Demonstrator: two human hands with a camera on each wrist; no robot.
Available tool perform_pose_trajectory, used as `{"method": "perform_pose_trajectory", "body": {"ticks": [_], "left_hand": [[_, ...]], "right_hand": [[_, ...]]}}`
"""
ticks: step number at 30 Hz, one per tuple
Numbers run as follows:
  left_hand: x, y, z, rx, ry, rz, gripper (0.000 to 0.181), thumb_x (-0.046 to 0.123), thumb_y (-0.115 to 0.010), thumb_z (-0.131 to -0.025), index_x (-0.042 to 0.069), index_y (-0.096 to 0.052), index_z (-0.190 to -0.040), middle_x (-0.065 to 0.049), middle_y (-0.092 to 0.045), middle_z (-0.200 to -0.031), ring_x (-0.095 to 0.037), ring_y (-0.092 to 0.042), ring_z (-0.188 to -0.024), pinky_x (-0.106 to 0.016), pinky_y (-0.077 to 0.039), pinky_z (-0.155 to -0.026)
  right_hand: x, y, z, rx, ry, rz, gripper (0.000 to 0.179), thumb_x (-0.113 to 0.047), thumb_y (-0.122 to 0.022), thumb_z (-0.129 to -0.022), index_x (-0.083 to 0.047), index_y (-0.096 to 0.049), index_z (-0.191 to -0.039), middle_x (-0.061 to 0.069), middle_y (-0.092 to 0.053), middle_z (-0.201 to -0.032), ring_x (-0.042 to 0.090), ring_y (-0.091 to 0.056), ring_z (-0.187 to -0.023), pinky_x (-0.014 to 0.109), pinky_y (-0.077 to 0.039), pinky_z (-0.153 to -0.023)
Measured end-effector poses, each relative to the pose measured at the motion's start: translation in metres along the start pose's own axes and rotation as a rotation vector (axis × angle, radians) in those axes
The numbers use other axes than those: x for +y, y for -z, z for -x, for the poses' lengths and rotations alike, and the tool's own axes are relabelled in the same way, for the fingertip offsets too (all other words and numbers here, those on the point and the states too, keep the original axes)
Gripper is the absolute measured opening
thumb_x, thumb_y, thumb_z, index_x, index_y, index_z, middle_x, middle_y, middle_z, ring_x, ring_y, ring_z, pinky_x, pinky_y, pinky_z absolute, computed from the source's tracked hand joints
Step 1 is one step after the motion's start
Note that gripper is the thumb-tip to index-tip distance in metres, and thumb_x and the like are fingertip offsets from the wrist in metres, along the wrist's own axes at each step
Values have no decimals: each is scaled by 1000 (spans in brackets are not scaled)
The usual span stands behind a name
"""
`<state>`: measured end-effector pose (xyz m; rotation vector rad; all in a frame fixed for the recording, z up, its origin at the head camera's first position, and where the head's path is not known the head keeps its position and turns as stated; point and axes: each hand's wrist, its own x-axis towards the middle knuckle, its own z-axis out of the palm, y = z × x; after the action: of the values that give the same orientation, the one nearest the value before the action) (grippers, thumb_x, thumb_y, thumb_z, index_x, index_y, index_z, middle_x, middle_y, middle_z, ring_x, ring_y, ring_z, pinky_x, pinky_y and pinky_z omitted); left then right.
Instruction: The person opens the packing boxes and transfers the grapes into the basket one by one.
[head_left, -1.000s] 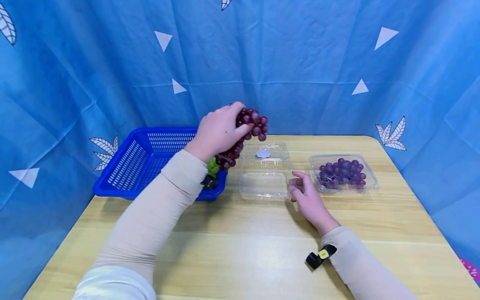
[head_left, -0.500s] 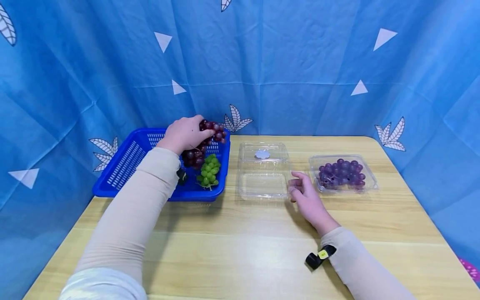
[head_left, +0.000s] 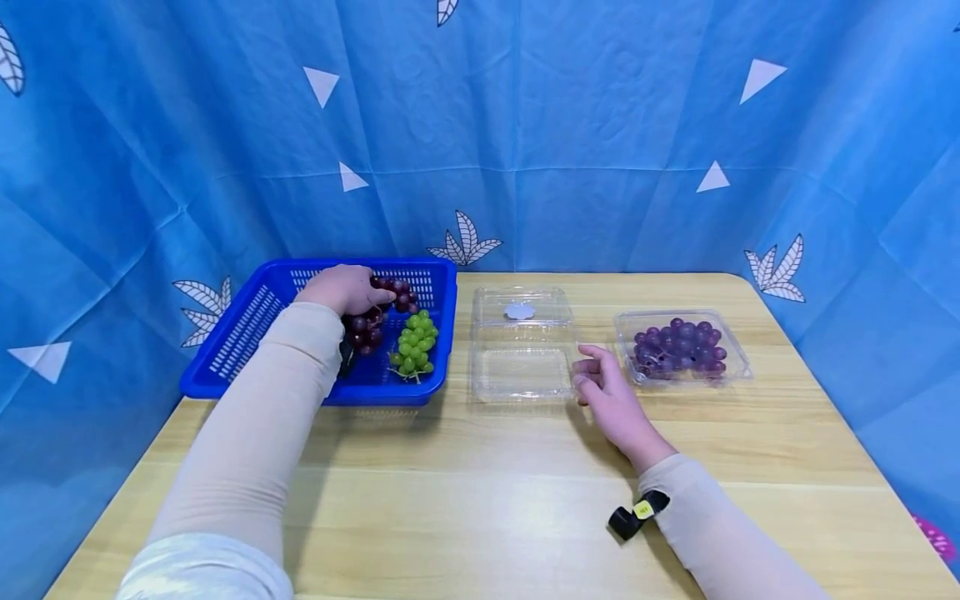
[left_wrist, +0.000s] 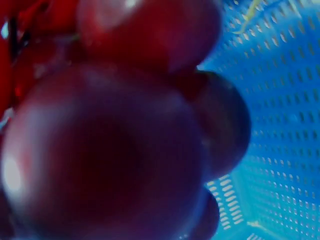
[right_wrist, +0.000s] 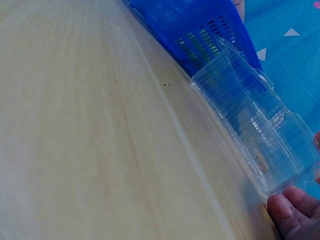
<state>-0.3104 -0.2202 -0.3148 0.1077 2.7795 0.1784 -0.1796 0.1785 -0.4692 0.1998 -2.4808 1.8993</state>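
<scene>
Inside the blue plastic basket (head_left: 318, 398), my left hand (head_left: 337, 287) grips a bunch of dark red grapes (head_left: 367, 331); the thumb lies over it and the other fingers are mostly hidden. These grapes (left_wrist: 105, 155) fill much of the left wrist view. A bunch of green grapes (head_left: 414, 343) lies to their right in the basket. My right hand (head_left: 611, 400) rests on the table with loosely bent fingers against the right side of an open clear plastic clamshell box (head_left: 525, 373). In the right wrist view, fingertips (right_wrist: 282, 212) are at the box's near corner.
A second clear clamshell box (head_left: 738, 354) with purple grapes inside stands to the right of my right hand. The wooden table (head_left: 480, 500) ends at a blue patterned curtain (head_left: 585, 125) behind and at the sides. A black wrist strap (head_left: 637, 515) is on my right sleeve.
My left hand has carried the red grapes leftward from above the basket's right rim and lowered them into the basket, uncovering the green grapes. The right hand has stayed by the box.
</scene>
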Motion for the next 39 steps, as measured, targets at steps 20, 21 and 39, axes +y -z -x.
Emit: {"method": "perform_pose_trajectory", "body": {"ticks": [20,21,39], "left_hand": [[-13,-32,-3,-85,26,-63,70,56,-56,-98,-6,-63,-130,-31,-54,-138,-47,-55,-121,-58,-46,-100],[-13,-32,-4,-84,25,-66,71,56,-56,-98,-6,-63,-131,-32,-54,-138,-47,-55,-122,-58,-45,-100],[-20,-38,-19,71,75,-90,74,63,-43,-100,-1,-62,-133,-27,-62,-128,-40,-61,-105,-57,-48,-83]], "right_hand": [[1,-1,1,-8,1,1,50,-7,-49,-104,-5,-35,-151,24,-52,-132,36,-56,-112,41,-54,-86],[1,-1,1,-7,3,1,50,-7,-50,-103,-5,-35,-151,24,-52,-132,36,-56,-112,40,-54,-85],[0,-1,1,3,1,2,50,-9,-51,-103,-4,-35,-151,24,-46,-137,36,-51,-122,40,-54,-86]]}}
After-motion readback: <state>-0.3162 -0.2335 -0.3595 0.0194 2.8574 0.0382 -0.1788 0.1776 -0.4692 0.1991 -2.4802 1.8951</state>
